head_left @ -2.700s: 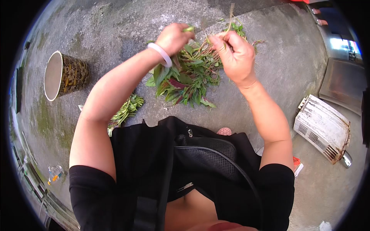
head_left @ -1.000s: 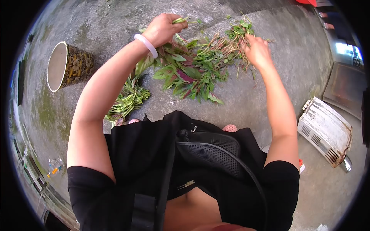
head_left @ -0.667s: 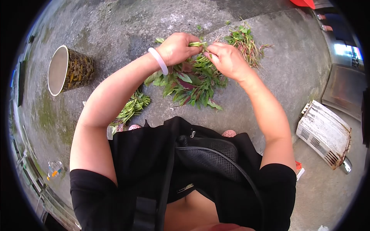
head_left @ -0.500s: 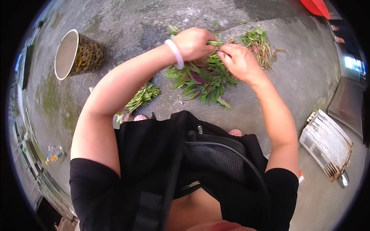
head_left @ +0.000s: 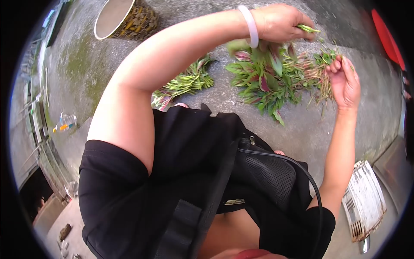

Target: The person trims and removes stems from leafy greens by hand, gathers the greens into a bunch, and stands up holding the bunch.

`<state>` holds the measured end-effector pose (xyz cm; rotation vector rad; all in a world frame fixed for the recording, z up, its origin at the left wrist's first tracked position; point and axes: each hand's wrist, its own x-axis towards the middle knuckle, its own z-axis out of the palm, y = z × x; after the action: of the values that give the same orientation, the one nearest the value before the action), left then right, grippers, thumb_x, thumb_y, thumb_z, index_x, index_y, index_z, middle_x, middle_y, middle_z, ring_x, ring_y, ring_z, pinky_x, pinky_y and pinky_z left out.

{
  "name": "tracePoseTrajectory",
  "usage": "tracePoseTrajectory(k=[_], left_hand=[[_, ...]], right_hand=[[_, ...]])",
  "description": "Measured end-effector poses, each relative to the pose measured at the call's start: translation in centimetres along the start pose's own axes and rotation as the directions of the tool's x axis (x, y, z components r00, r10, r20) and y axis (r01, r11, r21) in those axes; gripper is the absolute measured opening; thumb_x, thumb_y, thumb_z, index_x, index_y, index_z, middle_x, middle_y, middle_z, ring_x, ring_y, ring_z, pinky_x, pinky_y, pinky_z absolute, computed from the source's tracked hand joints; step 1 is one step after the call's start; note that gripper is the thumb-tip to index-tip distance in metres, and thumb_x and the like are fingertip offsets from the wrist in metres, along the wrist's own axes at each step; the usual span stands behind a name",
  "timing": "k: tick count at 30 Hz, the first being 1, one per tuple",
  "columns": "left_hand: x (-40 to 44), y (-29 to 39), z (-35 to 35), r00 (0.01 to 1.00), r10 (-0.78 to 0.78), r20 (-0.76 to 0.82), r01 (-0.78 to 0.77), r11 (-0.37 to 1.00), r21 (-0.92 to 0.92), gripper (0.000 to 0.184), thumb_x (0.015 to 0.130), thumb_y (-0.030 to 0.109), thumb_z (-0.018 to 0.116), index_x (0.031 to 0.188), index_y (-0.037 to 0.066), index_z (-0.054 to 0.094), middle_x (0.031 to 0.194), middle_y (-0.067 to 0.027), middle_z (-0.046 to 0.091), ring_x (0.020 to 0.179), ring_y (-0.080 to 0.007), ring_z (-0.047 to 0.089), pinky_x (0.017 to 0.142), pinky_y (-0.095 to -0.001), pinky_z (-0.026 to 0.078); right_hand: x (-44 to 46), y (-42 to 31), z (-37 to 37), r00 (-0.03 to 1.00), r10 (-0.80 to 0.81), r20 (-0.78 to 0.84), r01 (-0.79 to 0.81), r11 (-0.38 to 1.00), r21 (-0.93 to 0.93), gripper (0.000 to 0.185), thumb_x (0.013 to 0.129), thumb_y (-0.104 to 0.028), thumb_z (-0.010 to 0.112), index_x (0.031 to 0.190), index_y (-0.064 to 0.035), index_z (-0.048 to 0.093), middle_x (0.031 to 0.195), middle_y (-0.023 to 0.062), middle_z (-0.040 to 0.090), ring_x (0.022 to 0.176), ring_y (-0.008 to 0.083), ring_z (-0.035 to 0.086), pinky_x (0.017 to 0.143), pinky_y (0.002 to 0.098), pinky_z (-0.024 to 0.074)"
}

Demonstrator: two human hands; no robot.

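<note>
My left hand point(head_left: 282, 23), with a pale bangle point(head_left: 249, 26) at the wrist, is closed around a bunch of green stems point(head_left: 308, 29); its leaves hang below the palm, blurred. Beneath it a pile of green and purple leaves point(head_left: 263, 84) lies on the concrete. My right hand point(head_left: 345, 82) is raised at the right, beside a heap of reddish stems and roots point(head_left: 317, 71). Its thumb and fingers pinch a thin green piece. Left of the leaf pile lies a bundle of trimmed green stems point(head_left: 189, 82).
A patterned bin point(head_left: 140, 21) lies open toward the left at the top. A clear bottle with orange point(head_left: 66, 123) is at far left. A rusty white appliance point(head_left: 365, 198) stands at the lower right, and a red object point(head_left: 387, 39) is at the upper right edge.
My hands have separated; the right one has moved right, toward the root heap. My left hand still holds the stems. The view has turned, shifting the bin and piles.
</note>
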<state>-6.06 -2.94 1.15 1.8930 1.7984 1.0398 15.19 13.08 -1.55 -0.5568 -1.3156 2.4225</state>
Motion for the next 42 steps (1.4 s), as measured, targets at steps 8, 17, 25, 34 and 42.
tracePoseTrajectory(k=[8, 17, 25, 34, 42], left_hand=[[-10.8, 0.5, -7.8, 0.974, -0.171, 0.145, -0.054, 0.449, 0.892, 0.019, 0.078, 0.018, 0.054, 0.092, 0.006, 0.058, 0.071, -0.0095, 0.057, 0.072, -0.0248, 0.057, 0.07, -0.0409, 0.044], [-30.8, -5.5, 5.0, 0.868, -0.488, 0.085, 0.35, 0.725, 0.594, 0.061, 0.066, 0.037, 0.07, 0.112, 0.004, 0.047, 0.111, -0.016, 0.044, 0.109, -0.0351, 0.038, 0.096, -0.045, 0.03], [-25.9, -2.7, 0.9, 0.918, -0.379, -0.112, 0.392, 0.835, 0.387, 0.044, 0.073, 0.018, 0.067, 0.11, 0.004, 0.048, 0.107, -0.015, 0.047, 0.102, -0.0336, 0.043, 0.09, -0.0428, 0.035], [-14.6, 0.3, -4.7, 0.999, -0.024, 0.034, 0.013, 0.955, 0.297, 0.031, 0.073, 0.004, 0.062, 0.102, 0.001, 0.052, 0.101, -0.0155, 0.051, 0.095, -0.0317, 0.049, 0.084, -0.0386, 0.04], [-3.8, 0.5, -1.2, 0.977, 0.16, 0.139, -0.194, 0.937, 0.289, 0.03, 0.077, 0.013, 0.062, 0.104, 0.003, 0.053, 0.102, -0.0152, 0.053, 0.095, -0.0317, 0.052, 0.083, -0.0382, 0.043]], right_hand=[[-2.0, 3.6, -8.5, 0.985, -0.041, -0.166, -0.169, -0.091, -0.981, 0.043, 0.079, -0.019, 0.064, 0.119, -0.009, 0.053, 0.091, 0.01, 0.064, 0.081, 0.0187, 0.062, 0.074, 0.0308, 0.0481], [-0.1, 5.7, -6.1, 0.98, 0.139, -0.142, -0.145, 0.009, -0.989, 0.027, 0.081, -0.024, 0.059, 0.104, -0.0087, 0.06, 0.097, 0.0124, 0.064, 0.088, 0.0268, 0.062, 0.078, 0.0361, 0.0479], [4.3, 11.5, -2.2, 0.989, 0.134, -0.063, -0.027, -0.258, -0.966, 0.037, 0.083, -0.002, 0.04, 0.117, -0.0076, 0.054, 0.123, 0.0114, 0.051, 0.118, 0.0254, 0.042, 0.104, 0.0349, 0.0304], [5.8, 13.2, -2.2, 0.977, 0.174, -0.126, -0.061, -0.337, -0.939, 0.019, 0.085, -0.016, 0.05, 0.093, -0.0085, 0.065, 0.114, 0.0143, 0.051, 0.115, 0.0309, 0.039, 0.099, 0.0428, 0.0308], [3.1, 0.1, 1.0, 0.983, 0.131, -0.131, -0.177, 0.463, -0.868, 0.019, 0.081, -0.021, 0.065, 0.089, -0.0041, 0.065, 0.071, -0.0013, 0.061, 0.062, 0.0056, 0.054, 0.057, 0.0209, 0.0444]])
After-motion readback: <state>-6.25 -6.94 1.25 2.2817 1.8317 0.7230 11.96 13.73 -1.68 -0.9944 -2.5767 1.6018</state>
